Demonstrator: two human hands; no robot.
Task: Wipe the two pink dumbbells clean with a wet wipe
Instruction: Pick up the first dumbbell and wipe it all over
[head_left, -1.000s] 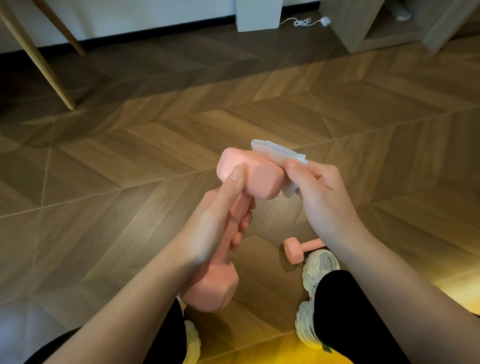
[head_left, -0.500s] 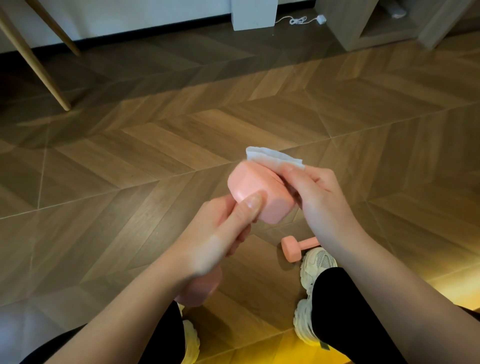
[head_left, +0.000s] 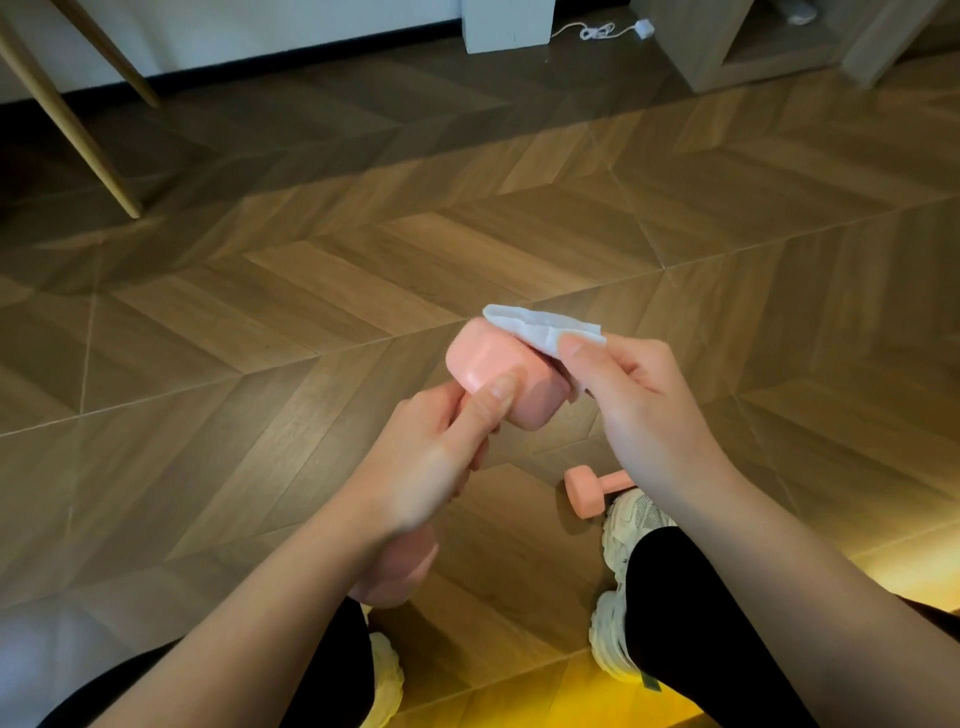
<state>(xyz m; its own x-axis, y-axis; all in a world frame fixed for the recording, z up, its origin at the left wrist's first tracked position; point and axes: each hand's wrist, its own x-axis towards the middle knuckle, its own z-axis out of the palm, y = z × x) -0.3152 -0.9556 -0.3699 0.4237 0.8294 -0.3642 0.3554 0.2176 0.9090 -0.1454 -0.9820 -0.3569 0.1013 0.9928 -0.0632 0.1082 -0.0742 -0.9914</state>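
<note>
One pink dumbbell (head_left: 498, 374) is held tilted in the left hand (head_left: 431, 457), one blocky head up and far. The crumpled white wet wipe (head_left: 540, 327), pinched by the right hand (head_left: 639, 410), drapes that head's far right edge. The second pink dumbbell (head_left: 584, 491) lies on the floor (head_left: 311, 291), near right.

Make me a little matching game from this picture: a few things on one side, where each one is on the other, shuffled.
1. wet wipe
2. held dumbbell
3. second dumbbell
4. white cable

A. on the floor beside the right shoe
B. on the floor near the far wall
C. gripped by the left hand
D. pinched by the right hand

Pairs: 1-D, 2-C, 3-A, 4-B.
</note>
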